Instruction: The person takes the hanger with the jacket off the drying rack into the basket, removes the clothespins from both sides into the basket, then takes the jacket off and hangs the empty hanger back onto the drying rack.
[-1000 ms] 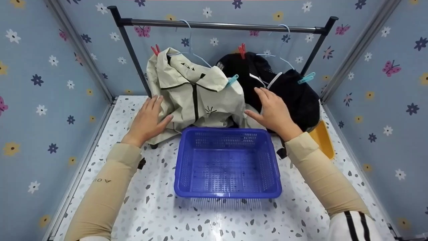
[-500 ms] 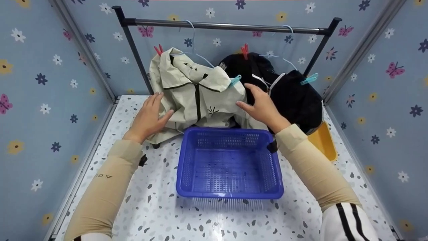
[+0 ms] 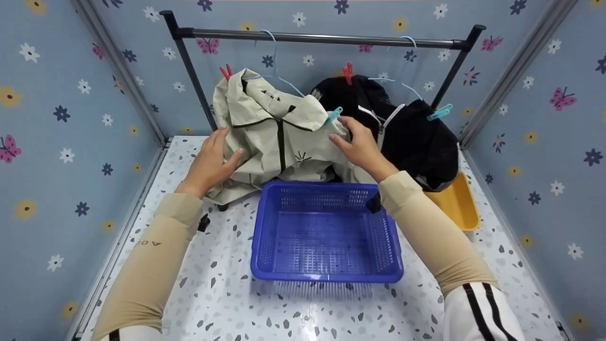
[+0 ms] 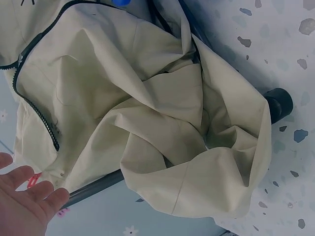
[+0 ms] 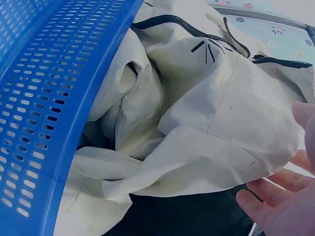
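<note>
A cream jacket (image 3: 303,142) with black zips hangs on a light blue hanger (image 3: 274,52), its lower part bunched behind a blue basket (image 3: 326,276). My left hand (image 3: 208,163) is at the jacket's left side, thumb spread from the fingers; in the left wrist view its fingertips (image 4: 56,199) lie near the jacket's edge. At the jacket's right shoulder is my right hand (image 3: 362,147), fingers slightly bent, close below a turquoise clothespin (image 3: 334,115). In the right wrist view the hand (image 5: 285,196) lies along the cloth with nothing gripped. A red clothespin (image 3: 226,72) sits at the left shoulder.
A black jacket (image 3: 416,147) hangs to the right on a second hanger, with red (image 3: 348,73) and turquoise (image 3: 440,112) clothespins. Both hangers hook over a dark rack bar (image 3: 317,38). A yellow tray (image 3: 457,203) stands at right on the speckled table (image 3: 236,308). Patterned walls enclose it.
My right hand has moved left and slightly down, from in front of the black jacket to the cream jacket's right shoulder. My left hand has stayed almost in place.
</note>
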A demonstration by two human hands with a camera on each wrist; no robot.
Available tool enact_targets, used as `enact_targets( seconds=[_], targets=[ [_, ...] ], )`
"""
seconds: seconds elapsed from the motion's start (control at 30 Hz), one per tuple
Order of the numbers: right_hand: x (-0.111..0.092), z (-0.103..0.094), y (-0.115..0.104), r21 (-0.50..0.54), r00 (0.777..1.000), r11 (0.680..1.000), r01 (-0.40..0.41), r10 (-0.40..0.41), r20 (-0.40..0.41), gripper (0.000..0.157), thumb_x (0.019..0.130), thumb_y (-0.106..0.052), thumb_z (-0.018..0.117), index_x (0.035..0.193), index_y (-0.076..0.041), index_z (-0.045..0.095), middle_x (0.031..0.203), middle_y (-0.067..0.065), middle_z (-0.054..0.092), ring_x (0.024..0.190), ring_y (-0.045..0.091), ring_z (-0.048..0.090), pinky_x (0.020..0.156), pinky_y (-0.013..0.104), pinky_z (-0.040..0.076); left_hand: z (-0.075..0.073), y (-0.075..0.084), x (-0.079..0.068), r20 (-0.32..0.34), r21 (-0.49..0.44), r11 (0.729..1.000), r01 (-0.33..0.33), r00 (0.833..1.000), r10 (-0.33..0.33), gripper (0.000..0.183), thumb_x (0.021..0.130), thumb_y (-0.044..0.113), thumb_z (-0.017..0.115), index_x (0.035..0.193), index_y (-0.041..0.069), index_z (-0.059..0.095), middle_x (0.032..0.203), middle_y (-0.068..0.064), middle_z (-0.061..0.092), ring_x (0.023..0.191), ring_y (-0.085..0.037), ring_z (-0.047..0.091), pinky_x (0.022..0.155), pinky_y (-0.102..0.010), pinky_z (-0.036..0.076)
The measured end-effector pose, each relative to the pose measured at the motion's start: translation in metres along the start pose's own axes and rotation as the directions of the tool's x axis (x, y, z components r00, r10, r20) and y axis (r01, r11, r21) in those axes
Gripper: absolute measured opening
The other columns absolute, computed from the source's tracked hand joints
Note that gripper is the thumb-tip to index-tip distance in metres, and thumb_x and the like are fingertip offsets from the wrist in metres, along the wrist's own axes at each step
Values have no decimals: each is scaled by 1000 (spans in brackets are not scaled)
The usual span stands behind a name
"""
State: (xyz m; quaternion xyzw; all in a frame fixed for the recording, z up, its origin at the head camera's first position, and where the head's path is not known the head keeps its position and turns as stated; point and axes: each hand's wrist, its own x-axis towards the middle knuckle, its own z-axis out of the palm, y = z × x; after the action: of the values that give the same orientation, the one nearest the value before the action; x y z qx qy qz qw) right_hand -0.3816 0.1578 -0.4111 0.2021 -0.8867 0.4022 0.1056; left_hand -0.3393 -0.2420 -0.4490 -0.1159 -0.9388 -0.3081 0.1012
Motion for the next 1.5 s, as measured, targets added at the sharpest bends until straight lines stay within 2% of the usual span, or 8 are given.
enact_targets(
  seconds=[0.33, 0.5, 0.63, 0.87, 1.03, 1.2, 1.3, 1.5],
  targets=[
    [7, 11, 0, -14, 1000, 1000, -14, 13, -8, 35, 113, -16, 67, 144, -2, 72, 148, 21, 75, 135, 39, 72, 117, 54, 56, -4, 0, 14, -16, -26, 1000, 9, 1000, -10, 76, 116, 41, 54, 175, -2, 30, 182, -30, 31, 171, -50, 29, 143, -63, 24],
    [12, 17, 10, -16, 999, 1000, 20, -21, -32, 25, 114, -20, 64, 130, -6, 77, 124, 18, 82, 106, 33, 72, 97, 52, 57, -5, 2, 16, -10, -39, 999, 30, 1000, -30, 76, 117, 42, 52, 176, 0, 29, 183, -29, 30, 172, -50, 27, 143, -63, 23],
    [18, 22, 26, -17, 997, 999, 49, -50, -55, 22, 114, -25, 64, 119, -8, 76, 100, 14, 76, 89, 30, 64, 85, 48, 54, -6, 4, 19, -12, -43, 999, 30, 999, -30, 77, 117, 43, 52, 176, 1, 29, 183, -28, 31, 172, -49, 28, 143, -63, 23],
    [14, 13, 23, 1, 999, 999, 33, -33, -20, 30, 118, -21, 53, 133, -5, 73, 110, 20, 79, 97, 35, 71, 92, 53, 57, -10, 8, 25, -21, -38, 999, 25, 999, -25, 75, 117, 41, 53, 176, 0, 30, 182, -28, 32, 171, -50, 30, 141, -65, 25],
    [19, 15, 44, 4, 998, 999, 35, -35, -47, 29, 118, -23, 52, 133, -9, 72, 108, 15, 77, 96, 30, 69, 90, 48, 57, -14, 8, 29, -20, -40, 999, 28, 999, -29, 74, 117, 40, 53, 176, 1, 30, 182, -27, 33, 172, -49, 30, 142, -64, 25],
    [39, 29, 105, 10, 997, 1000, 27, -26, -76, 29, 118, -29, 53, 136, -18, 73, 115, 6, 78, 98, 20, 67, 91, 39, 55, -20, 7, 33, -33, -45, 998, 36, 999, -37, 73, 117, 38, 54, 175, 0, 31, 181, -28, 34, 171, -48, 31, 142, -64, 26],
    [51, 34, 139, 43, 996, 998, 49, -46, -82, 30, 118, -30, 54, 138, -18, 74, 118, 8, 77, 100, 22, 67, 93, 41, 54, -23, 6, 36, -40, -40, 998, 47, 998, -49, 74, 117, 37, 54, 176, 0, 29, 181, -29, 33, 171, -51, 30, 141, -65, 25],
    [53, 28, 152, 158, 997, 985, 65, -59, -46, 30, 119, -30, 54, 138, -19, 75, 118, 8, 76, 105, 22, 66, 94, 37, 52, -28, 7, 39, -28, -55, 996, 75, 997, -77, 76, 117, 40, 53, 177, 3, 26, 183, -28, 29, 172, -51, 28, 141, -67, 25]
  ],
)
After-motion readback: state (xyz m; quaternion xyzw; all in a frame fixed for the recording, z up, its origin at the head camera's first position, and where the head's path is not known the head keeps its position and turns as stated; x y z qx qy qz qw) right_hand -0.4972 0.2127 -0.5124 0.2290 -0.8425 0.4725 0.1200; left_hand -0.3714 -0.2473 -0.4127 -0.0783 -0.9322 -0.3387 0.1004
